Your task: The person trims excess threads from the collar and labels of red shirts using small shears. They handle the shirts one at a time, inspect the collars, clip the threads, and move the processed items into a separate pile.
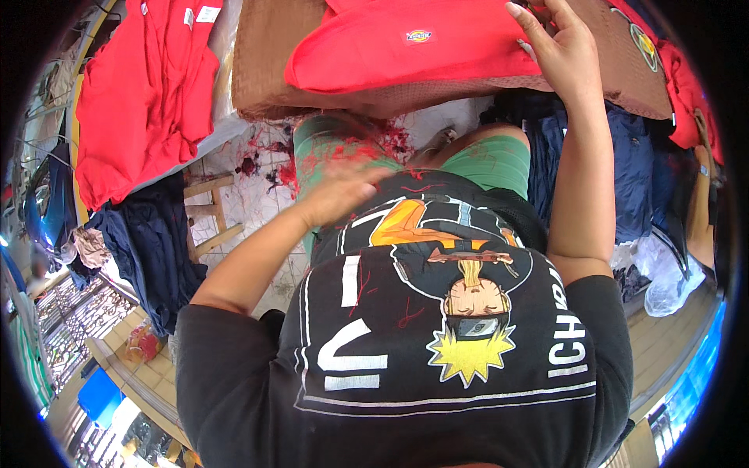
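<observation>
A red garment (390,54) with a small sewn-on label lies over a brown padded surface (265,70) in front of me. My right hand (558,51) is above the garment's right part, its visible fingers apart; some fingertips are cut off by the upper edge. Nothing shows clearly in it. My left hand (339,193) is low over my lap, beside my green shorts (491,164). Motion smears its fingers, but they look stretched out, with no thing seen in them. Red lint and thread bits lie on the shorts and on my black shirt (468,421).
More red garments (148,93) are piled at the left, above dark blue cloth (152,246) and a wooden frame (211,210). Dark blue garments (624,171) hang at the right, near a clear plastic bag (663,273). Red and dark scraps litter the tiled floor (253,199).
</observation>
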A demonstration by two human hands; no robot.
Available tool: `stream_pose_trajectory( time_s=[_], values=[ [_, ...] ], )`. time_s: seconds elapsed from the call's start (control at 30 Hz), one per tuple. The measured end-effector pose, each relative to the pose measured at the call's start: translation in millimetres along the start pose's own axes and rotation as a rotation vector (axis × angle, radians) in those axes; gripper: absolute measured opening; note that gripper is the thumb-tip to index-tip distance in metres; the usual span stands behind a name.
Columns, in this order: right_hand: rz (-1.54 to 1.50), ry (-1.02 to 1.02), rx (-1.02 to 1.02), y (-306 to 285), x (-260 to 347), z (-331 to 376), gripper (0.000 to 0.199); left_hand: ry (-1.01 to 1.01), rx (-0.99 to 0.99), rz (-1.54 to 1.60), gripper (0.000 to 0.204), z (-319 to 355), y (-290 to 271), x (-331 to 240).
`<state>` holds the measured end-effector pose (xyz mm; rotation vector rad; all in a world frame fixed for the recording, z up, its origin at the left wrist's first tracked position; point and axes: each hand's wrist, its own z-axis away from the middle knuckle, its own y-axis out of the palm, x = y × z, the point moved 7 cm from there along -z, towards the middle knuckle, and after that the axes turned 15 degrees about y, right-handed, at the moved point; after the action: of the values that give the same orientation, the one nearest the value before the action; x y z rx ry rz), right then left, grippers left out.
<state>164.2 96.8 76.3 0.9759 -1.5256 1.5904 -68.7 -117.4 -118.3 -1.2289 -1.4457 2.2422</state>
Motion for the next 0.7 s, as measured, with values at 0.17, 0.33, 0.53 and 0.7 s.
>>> stream_pose_trajectory(
  time_s=[0.17,0.33,0.53,0.7],
  values=[
    [-0.048,0.103,-0.012,6,5,5,0.018,-1.026,0.476,-0.221,0.048,208,39,203],
    [-0.038,0.088,-0.057,9,20,11,0.017,-0.644,-0.649,0.003,0.061,127,-16,133],
    [0.06,-0.102,-0.002,26,27,3,0.019,-0.55,-0.206,0.136,0.052,18,-14,71],
    [0.075,-0.186,-0.015,16,27,4,0.018,-0.228,-0.228,0.657,0.045,-62,-56,55]
  ],
)
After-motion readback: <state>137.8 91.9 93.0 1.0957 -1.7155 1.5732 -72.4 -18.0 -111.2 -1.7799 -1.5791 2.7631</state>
